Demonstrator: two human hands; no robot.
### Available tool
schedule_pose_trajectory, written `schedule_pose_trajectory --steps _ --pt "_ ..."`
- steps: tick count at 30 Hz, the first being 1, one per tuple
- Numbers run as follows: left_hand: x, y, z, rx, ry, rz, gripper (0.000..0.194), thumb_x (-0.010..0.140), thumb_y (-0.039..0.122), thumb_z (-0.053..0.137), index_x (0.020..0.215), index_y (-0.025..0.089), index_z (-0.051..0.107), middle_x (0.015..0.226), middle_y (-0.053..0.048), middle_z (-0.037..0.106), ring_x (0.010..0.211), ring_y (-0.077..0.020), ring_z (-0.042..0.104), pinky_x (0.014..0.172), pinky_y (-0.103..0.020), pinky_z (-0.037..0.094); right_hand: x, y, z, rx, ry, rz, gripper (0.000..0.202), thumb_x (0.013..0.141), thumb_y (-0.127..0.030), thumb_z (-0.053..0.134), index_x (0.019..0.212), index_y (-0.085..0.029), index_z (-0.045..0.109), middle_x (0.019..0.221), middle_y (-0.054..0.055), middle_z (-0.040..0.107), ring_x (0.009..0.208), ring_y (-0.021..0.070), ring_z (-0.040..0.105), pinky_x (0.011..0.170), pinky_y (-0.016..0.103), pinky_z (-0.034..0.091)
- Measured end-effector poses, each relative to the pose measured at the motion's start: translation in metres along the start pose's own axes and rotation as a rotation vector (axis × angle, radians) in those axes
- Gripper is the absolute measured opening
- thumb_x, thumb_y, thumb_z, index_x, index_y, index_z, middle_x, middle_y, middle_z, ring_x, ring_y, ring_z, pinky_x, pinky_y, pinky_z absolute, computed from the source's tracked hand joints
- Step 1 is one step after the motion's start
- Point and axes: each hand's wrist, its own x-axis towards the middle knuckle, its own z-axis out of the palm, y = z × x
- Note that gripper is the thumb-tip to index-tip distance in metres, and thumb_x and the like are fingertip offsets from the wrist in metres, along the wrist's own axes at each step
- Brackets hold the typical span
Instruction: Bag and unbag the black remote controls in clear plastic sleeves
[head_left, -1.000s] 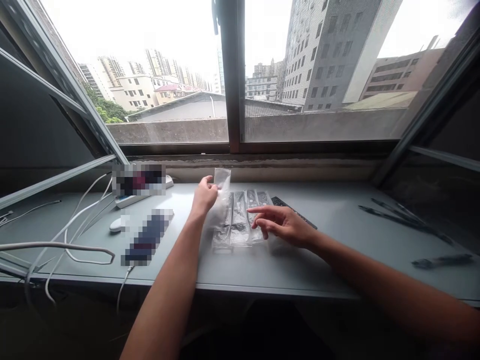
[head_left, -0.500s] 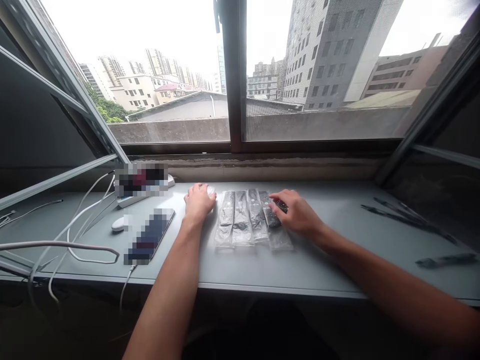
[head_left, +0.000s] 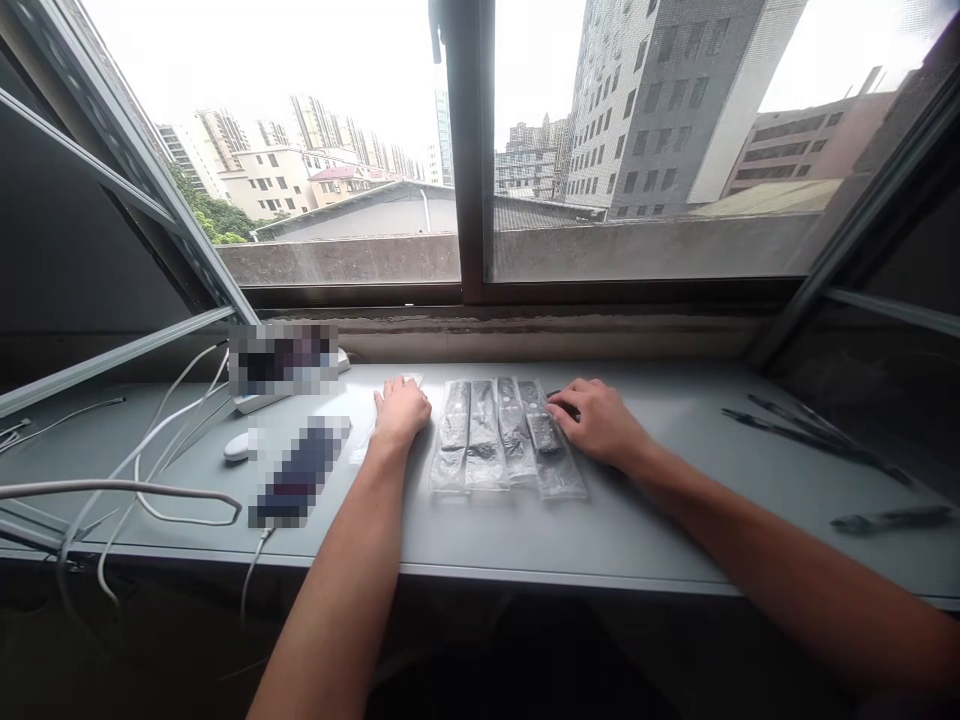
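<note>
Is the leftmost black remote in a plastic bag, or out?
In. A clear, wrinkled bag covers the leftmost remote and runs on past its near end.

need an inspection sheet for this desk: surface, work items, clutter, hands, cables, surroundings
Surface: pale desk, bare along part of its front
Work items: four clear bags side by side, each with a dark, long item inside; more clear plastic at the left hand
Clutter: blurred-out phone-like device, small white object, white power strip, all to the left
Hands: left hand over the clear plastic; right hand beside the rightmost bag, over a dark object mostly hidden; grips unclear
Cables: white cables loose at left; dark, cable-like bundles at right
Surroundings: window frame behind, buildings outside
</note>
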Motion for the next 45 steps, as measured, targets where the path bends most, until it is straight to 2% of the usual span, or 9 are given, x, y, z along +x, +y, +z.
schedule_pose_trajectory --steps 6,13,17,21,25,31,39,42,45 --pt "-0.003 0.005 -0.002 -0.002 -0.029 -0.046 0.061 0.106 0.03 0.032 0.154 0.003 0.057 0.174 -0.03 0.038 0.166 -0.0456 0.026 0.131 -0.069 0.02 0.002 0.007 -0.001 0.017 -0.025 0.088 0.038 0.109 -0.045 0.056 0.123 -0.02 0.081 0.124 0.015 0.076 0.119 0.0346 0.064 0.101 0.044 0.051" --pt "-0.005 0.009 -0.004 -0.054 0.03 -0.027 0.062 0.109 0.035 0.028 0.16 0.01 0.053 0.176 -0.022 0.039 0.168 -0.0434 0.022 0.133 -0.068 0.017 -0.002 0.011 0.006 -0.049 -0.005 0.07 0.044 0.111 -0.029 0.042 0.133 -0.016 0.077 0.133 0.02 0.07 0.123 0.0379 0.059 0.105 0.05 0.05" --pt "0.0 0.015 -0.001 -0.149 0.12 0.088 0.061 0.111 0.039 0.032 0.163 0.014 0.052 0.174 -0.018 0.043 0.168 -0.0384 0.025 0.135 -0.059 0.023 -0.002 -0.001 0.003 0.013 0.059 0.02 0.043 0.112 -0.038 0.046 0.133 -0.018 0.078 0.12 0.017 0.078 0.126 0.0393 0.059 0.111 0.056 0.044" --pt "0.005 0.024 0.0 -0.194 0.182 0.291 0.056 0.112 0.037 0.035 0.156 0.015 0.06 0.164 -0.016 0.057 0.161 -0.0306 0.04 0.137 -0.05 0.022 -0.002 -0.011 0.001 0.129 -0.056 -0.017 0.042 0.108 -0.041 0.057 0.139 -0.018 0.075 0.098 0.012 0.081 0.119 0.0367 0.065 0.114 0.055 0.043" --pt "0.004 0.033 0.0 -0.234 0.237 0.397 0.051 0.112 0.037 0.037 0.147 0.015 0.067 0.156 -0.015 0.064 0.154 -0.0296 0.048 0.136 -0.047 0.027 -0.002 -0.014 0.0 0.226 -0.125 -0.022 0.037 0.107 -0.033 0.058 0.136 -0.021 0.076 0.098 0.01 0.08 0.112 0.033 0.068 0.104 0.047 0.05" --pt "-0.006 0.044 -0.008 -0.389 0.284 0.511 0.043 0.112 0.034 0.042 0.136 0.016 0.074 0.142 -0.015 0.072 0.141 -0.0296 0.058 0.127 -0.045 0.04 -0.003 -0.019 -0.007 0.308 -0.032 -0.04 0.035 0.105 -0.029 0.056 0.132 -0.022 0.076 0.094 0.008 0.077 0.094 0.0285 0.07 0.089 0.04 0.054" --pt "-0.026 0.065 -0.025 -0.706 0.147 0.587 0.04 0.112 0.043 0.049 0.128 0.021 0.077 0.13 -0.011 0.079 0.12 -0.0277 0.072 0.105 -0.04 0.055 -0.004 -0.029 -0.015 0.501 0.181 -0.038 0.034 0.107 -0.038 0.055 0.13 -0.02 0.073 0.088 0.005 0.07 0.075 0.0223 0.063 0.077 0.035 0.053" --pt "-0.028 0.068 -0.028 -0.921 0.01 0.511 0.053 0.108 0.055 0.057 0.143 0.018 0.069 0.123 -0.014 0.08 0.095 -0.0233 0.077 0.08 -0.033 0.058 -0.008 -0.037 -0.013 0.767 0.145 -0.047 0.037 0.107 -0.045 0.06 0.135 -0.022 0.068 0.088 0.003 0.065 0.075 0.0205 0.059 0.07 0.033 0.052" --pt "-0.029 0.069 -0.03 -1.187 -0.219 0.407 0.064 0.1 0.063 0.067 0.142 0.014 0.068 0.095 -0.01 0.079 0.063 -0.0157 0.068 0.051 -0.025 0.044 -0.012 -0.048 -0.011 0.935 0.04 -0.073 0.039 0.104 -0.049 0.067 0.134 -0.023 0.068 0.088 0.002 0.064 0.077 0.0201 0.06 0.072 0.034 0.055"
